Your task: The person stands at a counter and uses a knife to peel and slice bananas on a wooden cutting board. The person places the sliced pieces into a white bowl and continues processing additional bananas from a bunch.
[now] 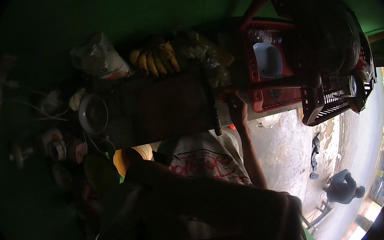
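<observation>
My right hand (238,109) reaches to the edge of a dark table, its fingers closed on a small orange-red thing (227,91) too dim to name. Left of it lies a dark rectangular board (173,108), with a dark rod (217,117) along its right side. My left hand is not visible; the lower part of the view is in deep shadow. Behind the board are a bunch of bananas (155,61) and a clear plastic bag (207,52) with yellowish contents. A white bowl (93,114) with something inside stands to the left.
A red plastic basket (252,67) at right holds a pale basin (268,59) and a plastic bottle (264,36). Beside it is a darker crate (313,113). A white printed bag (103,59) stands back left; a yellow bucket (125,159) is below. Outside, a person (342,188) is seated.
</observation>
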A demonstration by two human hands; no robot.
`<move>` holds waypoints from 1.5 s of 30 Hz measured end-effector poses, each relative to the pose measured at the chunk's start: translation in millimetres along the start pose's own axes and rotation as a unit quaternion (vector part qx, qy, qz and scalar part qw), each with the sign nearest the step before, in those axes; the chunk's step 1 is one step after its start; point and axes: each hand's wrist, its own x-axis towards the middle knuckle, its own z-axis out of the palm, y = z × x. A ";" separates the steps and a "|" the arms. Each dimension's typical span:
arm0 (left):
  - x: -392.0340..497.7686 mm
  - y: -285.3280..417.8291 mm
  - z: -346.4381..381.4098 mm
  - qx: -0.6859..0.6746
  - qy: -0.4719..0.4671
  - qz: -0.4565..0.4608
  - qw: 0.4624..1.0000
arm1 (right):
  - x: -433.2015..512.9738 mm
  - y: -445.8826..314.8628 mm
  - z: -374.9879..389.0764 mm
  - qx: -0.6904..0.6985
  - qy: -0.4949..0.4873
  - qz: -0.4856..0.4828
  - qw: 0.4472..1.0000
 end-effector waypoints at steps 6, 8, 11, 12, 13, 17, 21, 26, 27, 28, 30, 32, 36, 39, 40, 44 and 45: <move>-1.6 5.1 -13.7 0.025 0.023 -0.009 0.999 | 0.8 -3.6 0.1 0.002 -0.007 -0.018 1.000; -3.9 6.1 -24.6 0.026 0.031 -0.018 0.999 | -3.8 -0.3 -4.2 -0.007 0.011 0.014 1.000; -12.6 10.9 -44.5 0.070 0.087 -0.034 0.993 | -9.9 -6.8 -8.8 0.010 0.047 0.045 0.998; -16.7 11.7 -50.1 0.095 0.114 -0.044 0.988 | -11.9 -9.5 -10.7 0.020 0.062 0.053 0.996; -24.1 11.9 -57.7 0.140 0.160 -0.054 0.976 | -14.3 -6.9 -11.8 0.027 0.063 0.036 0.997; -61.6 11.4 -88.5 0.368 0.359 -0.132 0.848 | -26.6 25.7 -3.8 0.069 0.043 0.064 0.995; -101.8 -2.2 -127.4 0.406 0.482 -0.218 0.745 | -30.1 6.4 -10.6 0.024 0.036 0.060 0.997; -91.0 -12.6 -140.7 0.394 0.518 -0.221 0.726 | -23.0 -23.5 -16.0 0.047 0.078 0.023 0.996; -93.8 -10.5 -149.5 0.397 0.505 -0.227 0.732 | -20.9 -31.3 -18.3 0.040 0.093 0.015 0.995; -101.6 -7.3 -160.0 0.399 0.494 -0.232 0.737 | -20.0 -39.0 -20.9 0.032 0.105 0.007 0.994; -88.1 -10.9 -157.1 0.412 0.500 -0.191 0.737 | -18.3 -56.0 -29.8 0.000 0.125 -0.006 0.992; -59.0 -23.7 -147.8 0.515 0.472 -0.096 0.709 | -14.9 -72.6 -39.5 -0.048 0.137 -0.020 0.989; -63.1 -1.4 -151.4 0.446 0.450 -0.159 0.757 | -12.8 -90.0 -41.7 0.011 0.198 -0.027 0.980; -35.1 -11.5 -136.9 0.488 0.426 -0.130 0.751 | -6.4 -81.3 -29.1 0.091 0.246 -0.032 0.964; -34.9 -14.5 -141.3 0.492 0.412 -0.113 0.758 | -6.0 -79.3 -30.1 0.103 0.212 -0.074 0.969; -77.2 -10.2 -170.1 0.459 0.393 -0.066 0.795 | -4.1 -90.9 -31.2 0.134 0.161 -0.074 0.975; -101.0 -2.1 -176.4 0.463 0.380 -0.054 0.799 | 0.9 -95.9 -29.6 0.083 0.123 -0.096 0.984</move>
